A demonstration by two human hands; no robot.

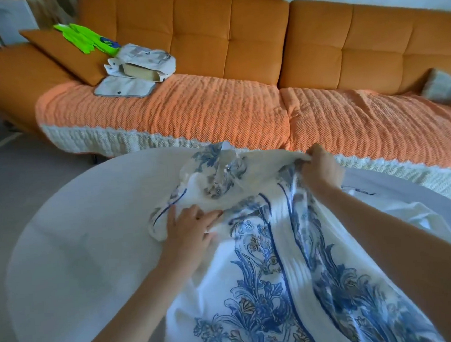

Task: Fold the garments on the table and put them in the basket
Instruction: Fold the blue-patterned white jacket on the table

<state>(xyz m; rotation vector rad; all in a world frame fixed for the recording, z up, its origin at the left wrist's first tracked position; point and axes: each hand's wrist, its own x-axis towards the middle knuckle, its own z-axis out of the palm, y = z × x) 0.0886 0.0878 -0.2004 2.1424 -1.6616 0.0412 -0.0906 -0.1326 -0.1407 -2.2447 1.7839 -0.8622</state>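
Note:
A white garment with a blue floral print (pixel 274 274) lies spread over the round white table (pixel 72 251), running from the far edge down to the near edge. My left hand (pixel 189 228) lies on its bunched upper left part, fingers spread and pressing the cloth down. My right hand (pixel 321 165) grips the garment's upper right corner at the far side of the table and pulls it taut. Another white garment (pixel 419 210) lies under my right forearm at the right. No basket is in view.
An orange sofa (pixel 209 38) with a textured orange cover (pixel 161 114) runs along the far side of the table. On it lie a cushion (pixel 67 56), a green item (pixel 87 37), a pale fabric bag holding a box (pixel 142 63) and a flat pouch (pixel 125 88). Grey floor is at the left.

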